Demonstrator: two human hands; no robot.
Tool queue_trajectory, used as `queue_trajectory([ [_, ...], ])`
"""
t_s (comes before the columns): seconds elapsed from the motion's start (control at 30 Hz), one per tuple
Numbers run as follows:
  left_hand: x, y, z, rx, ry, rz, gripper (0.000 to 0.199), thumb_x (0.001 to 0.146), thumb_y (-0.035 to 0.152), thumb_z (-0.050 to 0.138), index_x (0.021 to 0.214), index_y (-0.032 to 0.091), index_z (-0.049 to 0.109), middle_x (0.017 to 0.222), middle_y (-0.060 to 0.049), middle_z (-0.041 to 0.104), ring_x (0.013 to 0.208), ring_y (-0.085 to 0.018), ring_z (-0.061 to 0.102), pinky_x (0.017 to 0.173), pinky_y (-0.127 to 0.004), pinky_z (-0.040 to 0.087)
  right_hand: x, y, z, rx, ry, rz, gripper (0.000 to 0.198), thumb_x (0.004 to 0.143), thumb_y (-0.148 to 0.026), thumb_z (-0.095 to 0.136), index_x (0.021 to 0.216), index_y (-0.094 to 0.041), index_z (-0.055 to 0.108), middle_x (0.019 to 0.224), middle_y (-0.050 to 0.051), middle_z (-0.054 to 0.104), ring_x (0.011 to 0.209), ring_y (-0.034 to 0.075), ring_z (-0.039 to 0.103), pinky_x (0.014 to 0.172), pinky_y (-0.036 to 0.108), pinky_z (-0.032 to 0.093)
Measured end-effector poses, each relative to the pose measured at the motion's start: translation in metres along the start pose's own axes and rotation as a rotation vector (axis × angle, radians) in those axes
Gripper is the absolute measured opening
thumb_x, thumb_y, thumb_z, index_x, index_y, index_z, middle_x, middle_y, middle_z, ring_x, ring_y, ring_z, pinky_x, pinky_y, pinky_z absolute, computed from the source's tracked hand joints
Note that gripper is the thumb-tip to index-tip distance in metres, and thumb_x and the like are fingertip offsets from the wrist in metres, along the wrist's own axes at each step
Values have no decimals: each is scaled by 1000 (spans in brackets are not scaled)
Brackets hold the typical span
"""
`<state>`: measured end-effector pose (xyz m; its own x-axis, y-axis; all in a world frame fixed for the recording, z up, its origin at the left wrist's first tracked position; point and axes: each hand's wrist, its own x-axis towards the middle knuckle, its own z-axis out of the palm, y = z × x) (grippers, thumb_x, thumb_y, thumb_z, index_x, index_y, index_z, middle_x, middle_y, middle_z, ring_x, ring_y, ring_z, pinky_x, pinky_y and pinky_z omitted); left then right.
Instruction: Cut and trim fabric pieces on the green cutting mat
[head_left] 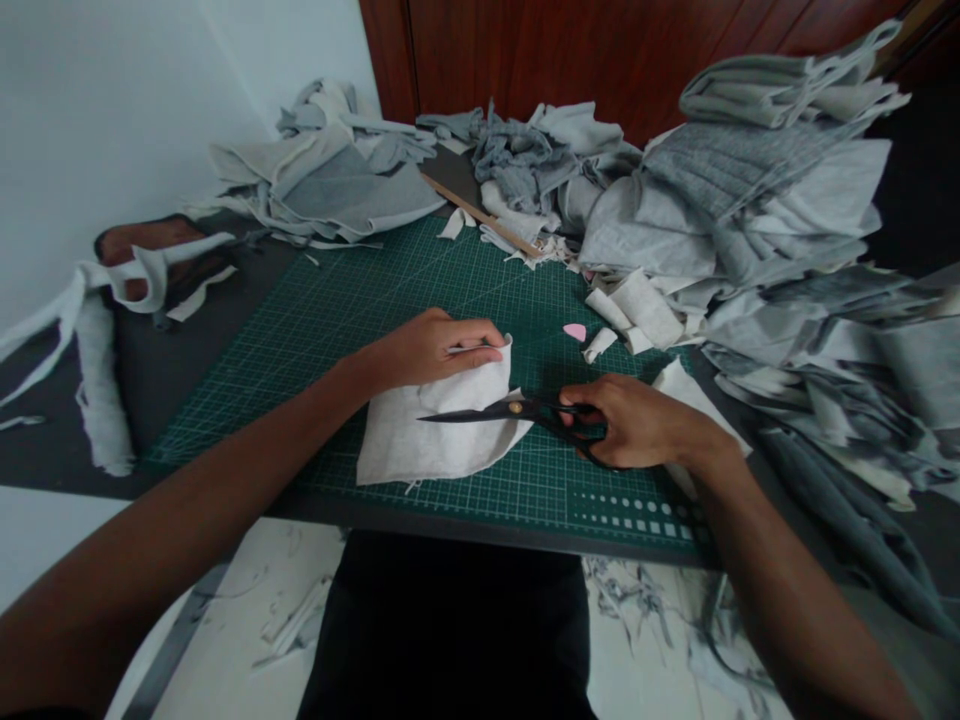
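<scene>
My left hand (450, 347) pinches the upper edge of a piece of off-white cloth (416, 445), lifting that part in a fold off the green cutting mat (360, 300). In my right hand (626, 415) is a pair of black scissors (516, 407), fingers through the handles. The blades point left and lie across the cloth, partly under the lifted fold. Whether they are fully closed I cannot tell. Loose threads hang from the cloth's lower edge. A pink piece of tailor's chalk (575, 332) rests on the mat beyond my right hand.
Heaped grey fabric (352, 190) lies at the back left, and a tall stack of folded cloth (735, 180) rises at the right. A wooden stick (480, 215) lies among scraps. Fabric strips (105, 380) sit at the left. Another off-white piece (686, 385) lies beside my right wrist.
</scene>
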<state>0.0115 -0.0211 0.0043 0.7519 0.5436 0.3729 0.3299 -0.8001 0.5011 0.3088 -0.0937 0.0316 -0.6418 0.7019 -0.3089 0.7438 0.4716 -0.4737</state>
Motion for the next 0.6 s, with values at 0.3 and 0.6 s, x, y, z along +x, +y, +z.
queue_trajectory([
  [0.3,0,1,-1,-20,3,-28,28,102,41,56,104,21,74,82,1,78,61,-9,65,61,-18,41,-1,1,0,0,12,-9,22,66,-11,64,86,-22,62,75,-1,67,66,15,58,62,26,33],
  [0.6,1,-2,1,-22,4,-34,27,101,41,57,105,20,74,82,0,78,63,-9,67,62,-18,41,-1,1,-1,-14,18,-13,21,67,-10,63,85,-21,62,77,-1,68,67,15,58,63,26,33],
])
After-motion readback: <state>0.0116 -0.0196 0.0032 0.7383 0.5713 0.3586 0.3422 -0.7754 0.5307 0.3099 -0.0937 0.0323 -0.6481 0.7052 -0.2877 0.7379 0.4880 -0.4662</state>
